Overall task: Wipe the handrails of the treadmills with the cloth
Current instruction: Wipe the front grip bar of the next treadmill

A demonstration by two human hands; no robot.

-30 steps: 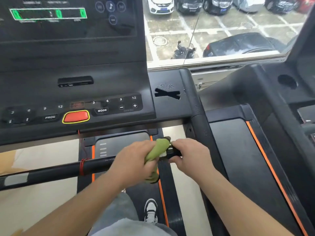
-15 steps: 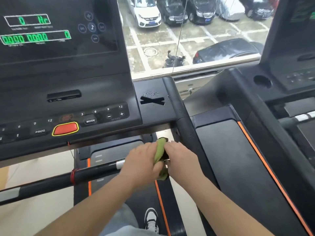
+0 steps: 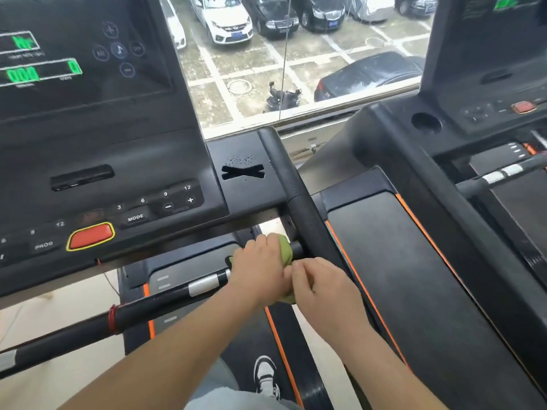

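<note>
head | left hand [image 3: 260,270], right hand [image 3: 322,287] hold 1 cloth [image 3: 285,251] | on 1 handrail [image 3: 165,300]

the cloth [image 3: 285,250] looks like soft matt green fabric. handrail [image 3: 165,300] beside it is smooth matt black with a shiny silver metal-looking band [image 3: 204,284]. console [image 3: 118,161] above is semi-gloss black plastic.

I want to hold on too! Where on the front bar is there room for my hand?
The front bar is bare between the red band and the silver patch. Its right end is crowded: left hand gripping the green cloth, right hand pinching it.
</note>
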